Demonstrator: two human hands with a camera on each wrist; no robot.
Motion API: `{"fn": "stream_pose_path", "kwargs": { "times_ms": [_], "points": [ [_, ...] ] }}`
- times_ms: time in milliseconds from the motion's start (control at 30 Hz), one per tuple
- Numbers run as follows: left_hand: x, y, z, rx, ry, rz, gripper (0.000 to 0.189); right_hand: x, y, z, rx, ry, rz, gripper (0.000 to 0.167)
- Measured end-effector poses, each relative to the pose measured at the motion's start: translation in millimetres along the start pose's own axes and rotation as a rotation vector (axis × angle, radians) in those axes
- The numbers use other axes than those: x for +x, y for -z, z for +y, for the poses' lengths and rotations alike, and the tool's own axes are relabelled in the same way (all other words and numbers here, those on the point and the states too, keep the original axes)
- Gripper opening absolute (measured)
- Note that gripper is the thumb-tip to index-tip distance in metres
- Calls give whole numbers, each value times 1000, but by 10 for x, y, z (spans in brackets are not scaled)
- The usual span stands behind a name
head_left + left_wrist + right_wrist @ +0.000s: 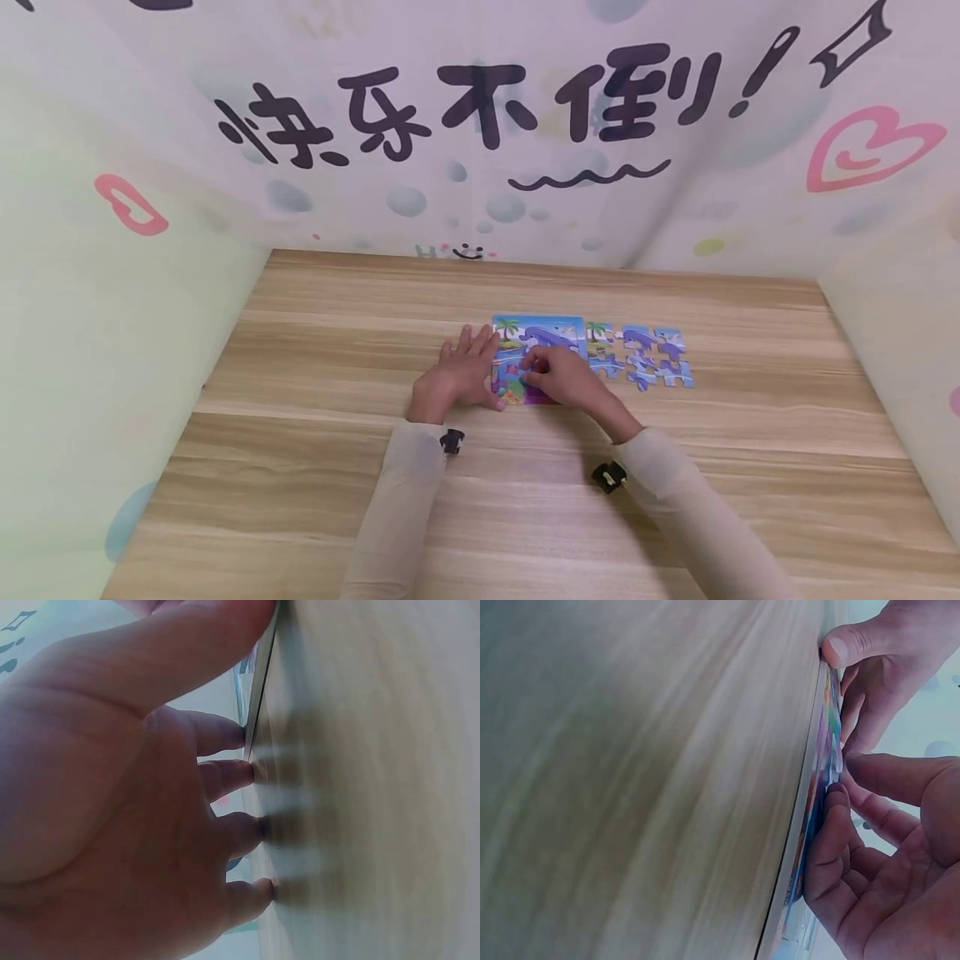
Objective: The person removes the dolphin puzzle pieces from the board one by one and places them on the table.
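Pale long sleeves [393,517] reach across the wood-grain tabletop [525,525]; the left hand [461,375], fingers spread, touches the rectangular blue-bordered dolphin puzzle board [543,319] at its left edge. Over the board, the right hand [561,379] pinches what looks like a small bluish puzzle piece [836,761], mostly hidden. Loose dolphin-patterned jigsaw pieces [672,372] sit just right; beyond, a white backdrop [337,218].

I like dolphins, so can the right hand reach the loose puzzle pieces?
Probably yes: nothing covers the loose pieces beside the board, near the right hand, though it seems to pinch something.
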State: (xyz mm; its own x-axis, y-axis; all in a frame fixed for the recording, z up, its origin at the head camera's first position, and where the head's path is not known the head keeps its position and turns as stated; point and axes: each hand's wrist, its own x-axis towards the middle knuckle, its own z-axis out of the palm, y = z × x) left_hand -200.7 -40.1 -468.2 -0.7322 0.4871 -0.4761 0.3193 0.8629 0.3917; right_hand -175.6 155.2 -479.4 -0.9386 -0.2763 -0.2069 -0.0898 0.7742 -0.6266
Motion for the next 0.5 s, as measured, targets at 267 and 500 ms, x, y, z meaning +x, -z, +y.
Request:
{"fn": "stream_pose_path", "kwargs": {
  "times_ms": [267,500],
  "points": [
    [0,-2,-9,-1,-4,2,114,-8,-9,-27,48,14,29,6],
    [0,-1,-5,-4,-1,-2,114,3,-14,-7,134,-20,19,5]
  ]
}}
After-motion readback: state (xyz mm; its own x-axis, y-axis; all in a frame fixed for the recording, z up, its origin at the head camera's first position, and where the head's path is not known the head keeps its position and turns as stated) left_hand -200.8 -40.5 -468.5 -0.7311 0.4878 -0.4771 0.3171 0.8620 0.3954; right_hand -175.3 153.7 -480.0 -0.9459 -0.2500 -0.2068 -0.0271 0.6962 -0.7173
